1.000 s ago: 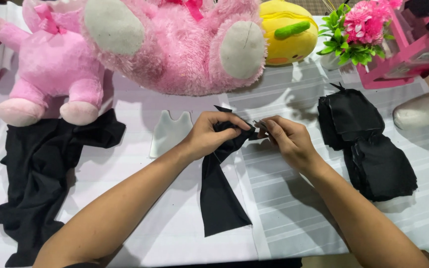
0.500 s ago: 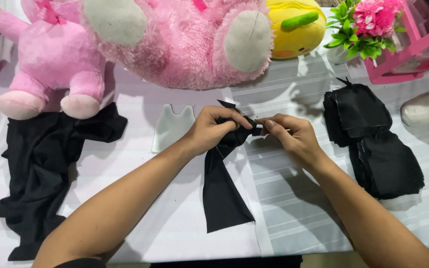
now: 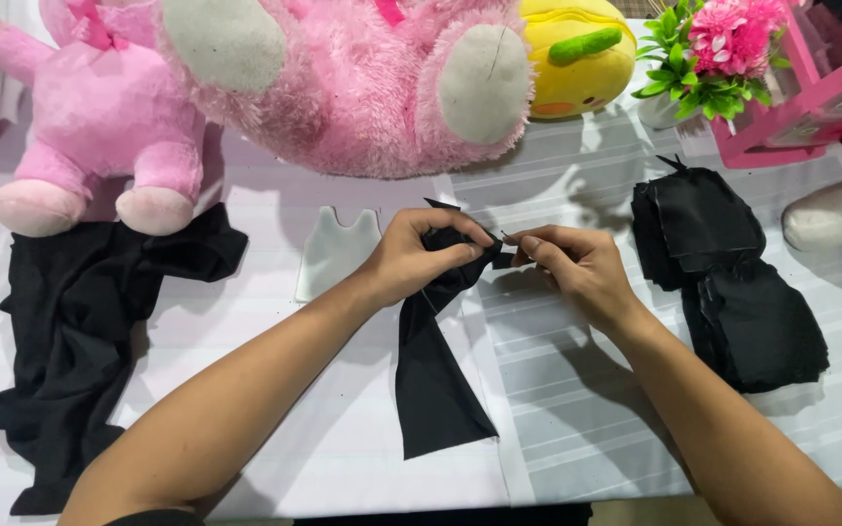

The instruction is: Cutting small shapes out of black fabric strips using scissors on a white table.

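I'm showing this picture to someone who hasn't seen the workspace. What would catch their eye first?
Probably the big pink plush toy lying along the table's far edge, with a smaller pink plush to its left. Next, at the centre, the left hand and right hand pinch a strip of black fabric between them, with a stack of black fabric pieces at right.

both hands (image 3: 428,255) (image 3: 577,268) fingertip to fingertip, each grip pinched
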